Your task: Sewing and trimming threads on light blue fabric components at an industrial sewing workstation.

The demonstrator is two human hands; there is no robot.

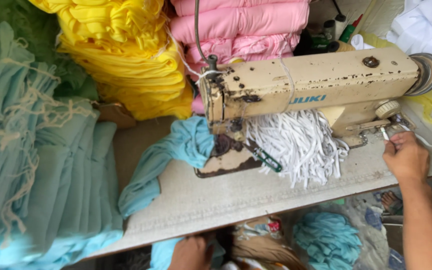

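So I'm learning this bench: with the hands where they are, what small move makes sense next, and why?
Probably bring the left hand up onto the blue cloth. That hand sits low at the table edge, while the cloth lies loose by the needle end of the sewing machine. The right hand pinches a white strip by the machine's base, so it looks busy.

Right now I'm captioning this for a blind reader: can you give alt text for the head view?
A cream sewing machine sits on a worn table, with a bundle of white elastic strips under its arm and light blue cloth at the needle. The right hand pinches one white strip; the left hand rests at the table's front edge.
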